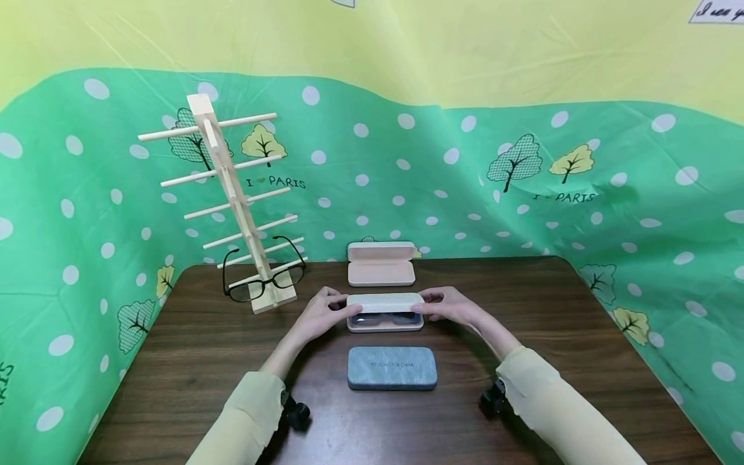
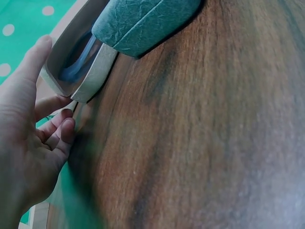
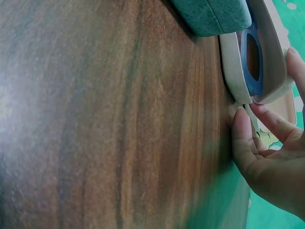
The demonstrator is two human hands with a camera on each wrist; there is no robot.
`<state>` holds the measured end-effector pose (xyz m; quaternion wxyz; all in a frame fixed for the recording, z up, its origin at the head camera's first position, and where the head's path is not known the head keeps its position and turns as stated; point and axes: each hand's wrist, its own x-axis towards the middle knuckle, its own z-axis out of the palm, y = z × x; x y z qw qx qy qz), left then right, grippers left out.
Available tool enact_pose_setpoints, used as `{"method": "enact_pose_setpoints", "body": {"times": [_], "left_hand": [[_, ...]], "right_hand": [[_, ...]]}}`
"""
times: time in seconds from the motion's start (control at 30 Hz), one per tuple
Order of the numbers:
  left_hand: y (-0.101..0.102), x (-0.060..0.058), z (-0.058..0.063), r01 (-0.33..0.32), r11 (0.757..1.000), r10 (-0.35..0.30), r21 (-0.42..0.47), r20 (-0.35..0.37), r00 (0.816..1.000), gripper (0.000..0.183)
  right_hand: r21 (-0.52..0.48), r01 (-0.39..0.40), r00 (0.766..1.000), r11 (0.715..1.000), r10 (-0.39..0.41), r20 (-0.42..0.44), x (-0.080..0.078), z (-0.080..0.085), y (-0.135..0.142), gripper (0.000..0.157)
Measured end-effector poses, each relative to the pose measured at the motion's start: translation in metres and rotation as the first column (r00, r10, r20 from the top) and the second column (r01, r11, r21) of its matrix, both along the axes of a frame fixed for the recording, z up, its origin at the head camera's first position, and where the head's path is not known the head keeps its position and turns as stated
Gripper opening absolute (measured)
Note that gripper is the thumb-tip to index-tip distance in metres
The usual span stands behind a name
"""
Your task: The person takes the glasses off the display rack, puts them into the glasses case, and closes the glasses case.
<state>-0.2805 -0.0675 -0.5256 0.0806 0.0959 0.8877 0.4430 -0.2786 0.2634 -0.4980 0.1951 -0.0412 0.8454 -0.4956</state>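
Observation:
A white glasses case (image 1: 385, 302) stands partly open in the middle of the table, its lid tilted up. Inside it lie blue-framed glasses (image 3: 252, 62), partly hidden under the lid in the head view. At the case's left end, my left hand (image 1: 325, 314) holds the lid, thumb on its front and fingers at the end and behind. My right hand (image 1: 450, 305) grips the lid's right end in the same way. Nearer to me lies a closed blue glasses case (image 1: 392, 368) with small lettering. Behind the white case, a pale pink glasses case (image 1: 381, 272) stands open.
A wooden glasses rack (image 1: 238, 200) with several pegs rises at the back left. Black-framed glasses (image 1: 266, 282) hang low on it. The dark wooden table (image 1: 372, 433) ends at a green and yellow cloth backdrop (image 1: 442, 213).

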Motion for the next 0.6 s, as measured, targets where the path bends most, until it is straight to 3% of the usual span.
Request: {"method": "enact_pose_setpoints", "body": {"times": [0.3,0.47,0.6], "left_hand": [[-0.0015,0.0028,-0.0011,0.015,1.000,-0.015,-0.007,-0.039,0.999,0.071],[-0.0036,0.0049,-0.0050,0.050,0.997,-0.056,-0.057,-0.111,0.992,0.081],[-0.0042,0.0056,-0.0074,0.071,0.993,-0.086,-0.098,-0.158,0.984,0.087]], "right_hand": [[0.025,-0.003,0.998,1.000,0.004,-0.058,0.0045,0.0009,0.0003,0.060],[0.152,-0.049,0.976,0.987,0.080,-0.204,0.0068,-0.0022,-0.0007,0.067],[0.240,-0.022,0.958,0.970,0.089,-0.272,0.0089,-0.0059,-0.0023,0.075]]}}
